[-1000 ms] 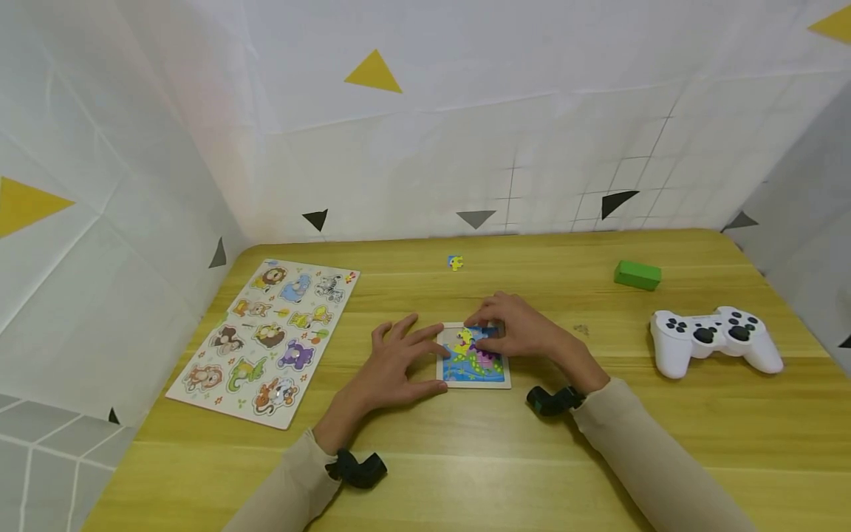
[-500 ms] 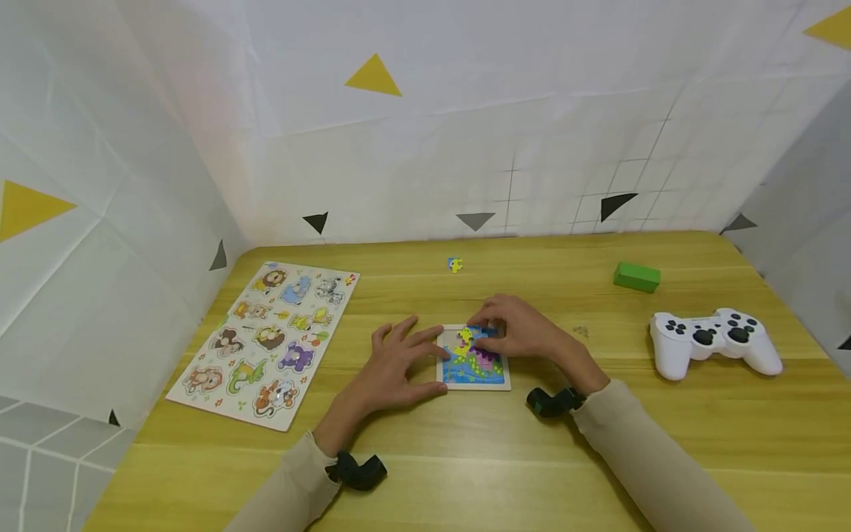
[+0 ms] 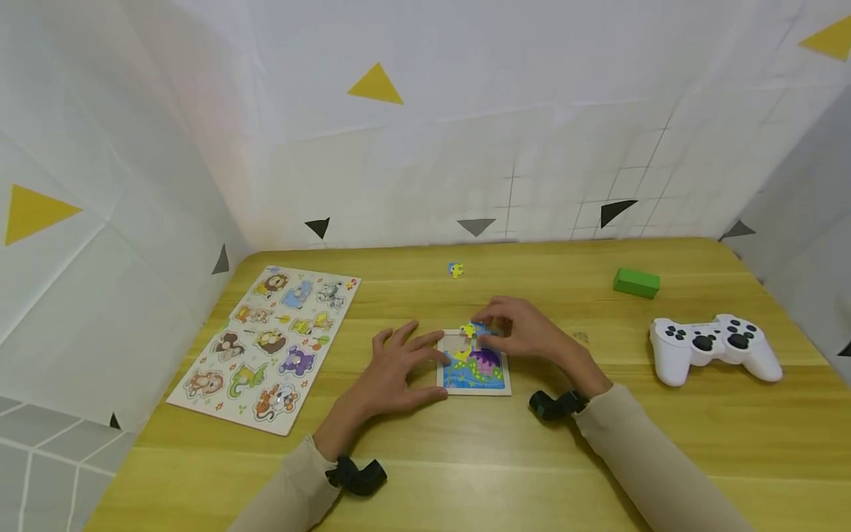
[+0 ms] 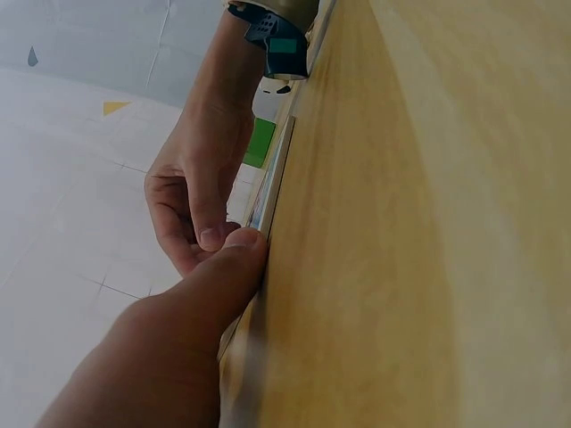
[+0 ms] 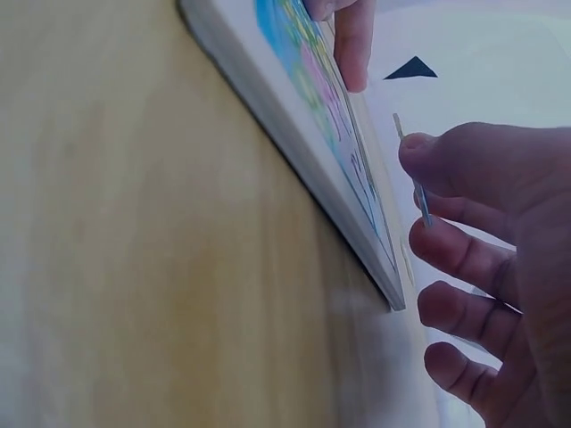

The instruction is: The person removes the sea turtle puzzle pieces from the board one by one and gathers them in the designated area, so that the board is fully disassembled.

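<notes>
A small square jigsaw puzzle (image 3: 484,379) in a pale frame lies on the wooden table, its picture blue, green and purple. My left hand (image 3: 392,372) lies at its left side, fingers spread; the fingertips rest on the puzzle and the thumb (image 4: 243,239) touches the frame's edge. Over the far part of the puzzle, my right hand (image 3: 525,329) pinches a thin puzzle piece (image 5: 423,203) between thumb and index finger. This piece, with yellow and blue on it, is raised off the frame. Bare pale backing shows at the puzzle's upper left.
One loose yellow-and-blue puzzle piece (image 3: 455,270) lies beyond the frame. At left is an animal puzzle board (image 3: 222,397). A green block (image 3: 636,283) and a white game controller (image 3: 714,343) sit at right. Patterned white sheeting stands behind the table.
My right hand has lifted a piece out of the puzzle's upper part, and more pale backing shows there. The left hand has stayed in place.
</notes>
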A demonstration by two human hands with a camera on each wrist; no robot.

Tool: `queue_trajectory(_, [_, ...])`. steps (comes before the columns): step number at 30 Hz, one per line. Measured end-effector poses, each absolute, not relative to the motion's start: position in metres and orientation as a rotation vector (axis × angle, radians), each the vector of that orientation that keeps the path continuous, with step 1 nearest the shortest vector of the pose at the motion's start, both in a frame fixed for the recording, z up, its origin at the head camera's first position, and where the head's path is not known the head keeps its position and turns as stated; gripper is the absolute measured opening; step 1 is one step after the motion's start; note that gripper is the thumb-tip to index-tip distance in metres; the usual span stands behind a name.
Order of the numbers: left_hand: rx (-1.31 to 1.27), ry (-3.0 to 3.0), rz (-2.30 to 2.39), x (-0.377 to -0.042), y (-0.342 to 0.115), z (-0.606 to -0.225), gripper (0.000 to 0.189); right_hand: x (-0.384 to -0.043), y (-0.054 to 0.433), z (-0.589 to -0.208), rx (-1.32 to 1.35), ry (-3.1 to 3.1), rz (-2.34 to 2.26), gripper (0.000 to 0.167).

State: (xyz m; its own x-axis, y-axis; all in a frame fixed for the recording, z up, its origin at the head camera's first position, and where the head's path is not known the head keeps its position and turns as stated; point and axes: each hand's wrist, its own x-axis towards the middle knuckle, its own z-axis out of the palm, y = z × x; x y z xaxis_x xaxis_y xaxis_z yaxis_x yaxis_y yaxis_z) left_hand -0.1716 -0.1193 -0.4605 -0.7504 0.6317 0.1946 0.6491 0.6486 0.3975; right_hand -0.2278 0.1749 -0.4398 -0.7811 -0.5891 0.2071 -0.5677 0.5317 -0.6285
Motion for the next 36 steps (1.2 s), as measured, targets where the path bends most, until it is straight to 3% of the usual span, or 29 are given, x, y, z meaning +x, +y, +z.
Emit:
queue_trajectory(18, [-1.090, -2.797, -0.706, -0.172, -0.119, -0.465, 0.043, -0.241, 0.197, -0.438, -0.882, 2.793, -1.103, 0.033])
queue_trajectory(36, [-1.094, -2.797, -0.695, -0.173, -0.120, -0.465, 0.043, -0.285, 0.215, -0.440, -0.796, 2.864, -0.947, 0.031])
